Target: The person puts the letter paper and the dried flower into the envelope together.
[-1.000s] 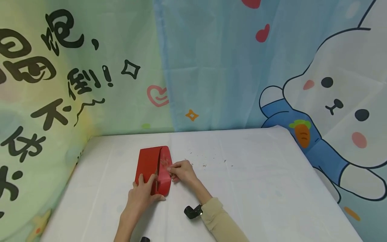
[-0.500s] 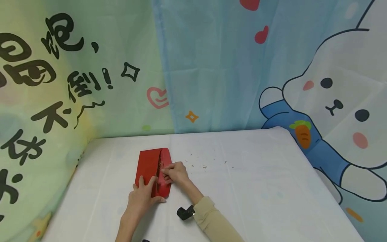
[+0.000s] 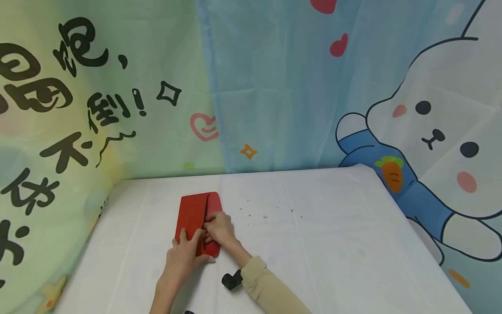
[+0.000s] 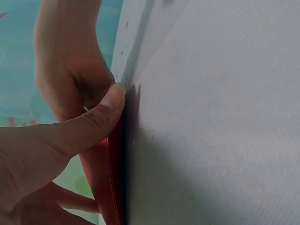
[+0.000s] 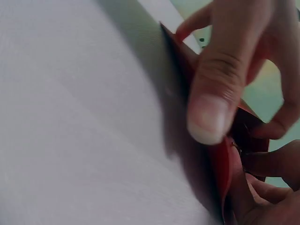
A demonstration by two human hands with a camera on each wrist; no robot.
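Observation:
A red paper envelope [image 3: 191, 209] lies on the white-covered table, its rounded flap [image 3: 214, 201] folded out to the right. My left hand [image 3: 181, 257] holds its near end, fingers spread on the top and the thumb by the flap's near corner. My right hand [image 3: 219, 227] has curled fingers at the envelope's mouth; whether they pinch anything is hidden. In the left wrist view a pale sliver shows by the right hand [image 4: 65, 65]. Dark thin bits show at the mouth in the right wrist view, close to the right fingers [image 5: 269, 161].
Small brown bits [image 3: 265, 216] are scattered on the white tablecloth [image 3: 333, 244] right of the envelope. A black wrist device [image 3: 232, 280] sits on the right forearm. A printed curtain [image 3: 274, 109] hangs behind the table's far edge.
My right hand has moved left across the flap, from its outer edge to the envelope's mouth. The left hand has stayed in place on the envelope.

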